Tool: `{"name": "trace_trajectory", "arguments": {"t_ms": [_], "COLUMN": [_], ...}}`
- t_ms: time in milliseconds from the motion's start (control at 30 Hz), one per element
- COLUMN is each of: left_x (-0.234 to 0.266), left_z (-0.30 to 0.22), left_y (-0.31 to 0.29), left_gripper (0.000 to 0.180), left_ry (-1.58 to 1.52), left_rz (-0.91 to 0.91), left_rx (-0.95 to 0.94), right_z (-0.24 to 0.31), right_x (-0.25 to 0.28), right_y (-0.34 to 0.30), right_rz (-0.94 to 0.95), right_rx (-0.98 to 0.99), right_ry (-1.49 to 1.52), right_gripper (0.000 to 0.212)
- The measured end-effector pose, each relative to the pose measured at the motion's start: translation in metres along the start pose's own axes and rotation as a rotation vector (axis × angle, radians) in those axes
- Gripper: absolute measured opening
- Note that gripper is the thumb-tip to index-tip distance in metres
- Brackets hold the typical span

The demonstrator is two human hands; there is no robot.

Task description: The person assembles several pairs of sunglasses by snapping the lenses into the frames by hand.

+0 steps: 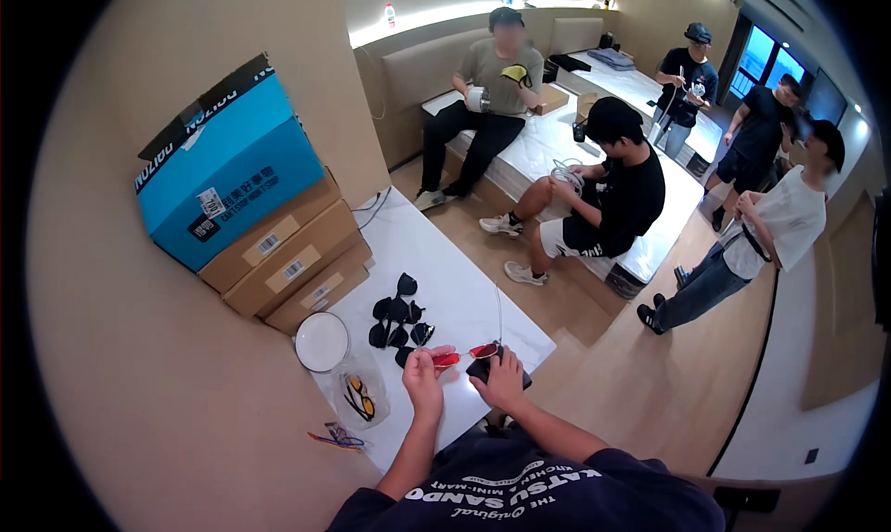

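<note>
A pair of red-lensed glasses (447, 359) with a thin frame is held just above the near part of the white table. My left hand (423, 384) pinches its left end, fingers closed. My right hand (504, 382) lies with fingers stretched over a flat black object (479, 371) on the table, close to the right lens; whether it touches the glasses is unclear. Several dark sunglasses (397, 309) lie in a cluster beyond my left hand. A clear plastic bag (345, 404) left of my left forearm contains yellow-lensed glasses (364, 398).
A round white plate (322, 341) sits at the table's left side. Behind it, cardboard boxes (297, 244) are stacked beneath a large blue box (232, 175). A thin cable (499, 314) rises near my right hand. Several people sit or stand around white-covered beds (557, 147) beyond the table (455, 295).
</note>
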State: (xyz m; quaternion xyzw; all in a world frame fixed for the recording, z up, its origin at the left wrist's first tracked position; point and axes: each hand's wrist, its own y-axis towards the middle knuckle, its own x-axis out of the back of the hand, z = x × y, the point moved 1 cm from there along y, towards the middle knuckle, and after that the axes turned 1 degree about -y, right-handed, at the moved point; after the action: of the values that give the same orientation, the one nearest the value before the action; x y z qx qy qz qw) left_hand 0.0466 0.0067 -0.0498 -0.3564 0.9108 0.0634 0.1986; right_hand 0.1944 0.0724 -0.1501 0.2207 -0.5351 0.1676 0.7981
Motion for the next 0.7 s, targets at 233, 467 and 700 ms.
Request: {"name": "trace_trajectory", "arguments": {"t_ms": [233,467,700], "left_x": [-0.008,-0.004,-0.012], "left_z": [-0.003,-0.002,0.018], "left_y": [0.006,0.011,0.004], "left_gripper": [0.028,0.026,0.025], "left_ry": [-0.002,-0.005,-0.06], "left_rz": [0.043,0.014,-0.032], "left_rx": [0.001,-0.099,-0.113], "right_z": [-0.003,-0.009,-0.023], "right_x": [-0.017,-0.016,-0.012], "right_y": [0.009,0.017,0.017], "right_rz": [0.116,0.1,0.114], "right_rx": [-0.052,0.179,0.104], "right_ry": [-0.081,-0.146,-0.145], "right_gripper": [0.068,0.03,0.025]}}
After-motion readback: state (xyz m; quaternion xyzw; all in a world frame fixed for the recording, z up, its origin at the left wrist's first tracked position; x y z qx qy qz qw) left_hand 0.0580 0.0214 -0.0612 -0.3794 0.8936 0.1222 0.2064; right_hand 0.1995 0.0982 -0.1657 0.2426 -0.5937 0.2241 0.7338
